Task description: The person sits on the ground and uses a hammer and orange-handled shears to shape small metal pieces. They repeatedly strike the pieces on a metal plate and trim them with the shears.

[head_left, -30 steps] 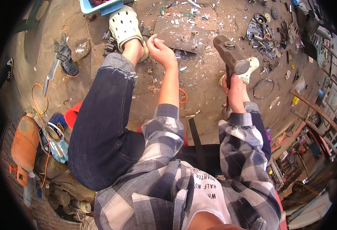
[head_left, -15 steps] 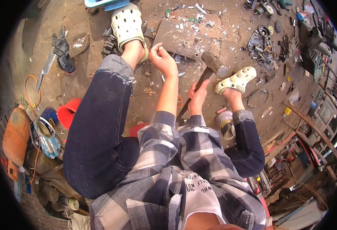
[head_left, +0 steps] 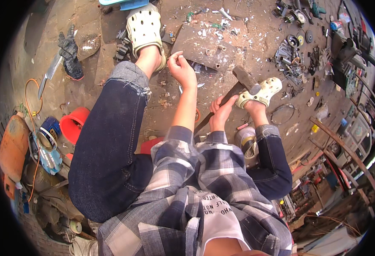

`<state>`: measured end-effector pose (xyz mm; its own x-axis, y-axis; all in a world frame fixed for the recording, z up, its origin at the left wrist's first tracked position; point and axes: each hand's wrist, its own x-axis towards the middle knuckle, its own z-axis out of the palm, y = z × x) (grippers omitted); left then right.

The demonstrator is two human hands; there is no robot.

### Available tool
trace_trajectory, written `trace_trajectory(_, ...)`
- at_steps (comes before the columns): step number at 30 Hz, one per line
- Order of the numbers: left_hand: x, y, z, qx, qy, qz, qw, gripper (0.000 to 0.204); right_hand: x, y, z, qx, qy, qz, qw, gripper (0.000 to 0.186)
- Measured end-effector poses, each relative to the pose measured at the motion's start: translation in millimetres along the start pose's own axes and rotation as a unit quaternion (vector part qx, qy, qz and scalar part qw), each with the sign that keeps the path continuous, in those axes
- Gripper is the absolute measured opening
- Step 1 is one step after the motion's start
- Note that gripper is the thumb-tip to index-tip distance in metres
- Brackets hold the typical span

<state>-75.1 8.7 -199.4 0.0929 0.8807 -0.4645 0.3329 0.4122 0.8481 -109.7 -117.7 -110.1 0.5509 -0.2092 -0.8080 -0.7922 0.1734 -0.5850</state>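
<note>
My right hand (head_left: 222, 112) grips the dark handle of a hammer (head_left: 246, 80). Its heavy, worn head hangs just beside my right shoe. My left hand (head_left: 182, 71) is curled, with the fingers drawn in, near the lower left edge of a flat metal plate (head_left: 191, 42); whatever the fingers may hold does not show. On the plate sit two short tan cylindrical pieces, one of them a small stub (head_left: 208, 52), the other a ring-like piece (head_left: 221, 48). White chips and scraps are scattered over and around the plate.
A knife (head_left: 50, 74) and a grey glove (head_left: 70, 55) lie at the left, above a red bucket (head_left: 73, 123) and an orange gas cylinder (head_left: 13, 147). Metal parts (head_left: 287, 53) are heaped at the right. A jar (head_left: 246, 143) stands by my right leg; a blue basin (head_left: 130, 4) is far off.
The hammer in my right hand has shifted right and lower, towards my right shoe. A second short piece now shows on the plate. My left hand has barely moved.
</note>
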Motion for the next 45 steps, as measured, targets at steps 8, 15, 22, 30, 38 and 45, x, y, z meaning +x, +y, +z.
trace_trajectory(8, 0, -5, 0, -0.008, 0.011, -0.037, 0.999, 0.015, 10, 34, -16, -0.06, 0.037, -0.218, 0.973, 0.065)
trace_trajectory(15, 4, -9, 0, -0.025, 0.021, -0.027, 0.999, 0.014, 1, 28, 5, -0.241, -0.031, -0.114, 0.963, 0.064)
trace_trajectory(22, -2, -8, -1, -0.02, 0.056, -0.037, 0.998, 0.014, -20, -11, -2, -0.104, -0.117, -0.271, 0.95, 0.071)
trace_trajectory(30, -2, -15, 4, -0.039, 0.03, -0.065, 0.997, 0.014, 27, 31, -16, -0.161, 0.047, -0.071, 0.983, 0.065)
trace_trajectory(38, -14, -12, 4, -0.017, 0.038, -0.047, 0.998, 0.015, -22, -30, -7, -0.029, -0.109, -0.269, 0.957, 0.071)
trace_trajectory(45, 8, -11, 1, -0.068, 0.033, -0.059, 0.995, 0.015, 22, 21, 1, -0.323, 0.04, -0.124, 0.937, 0.064)
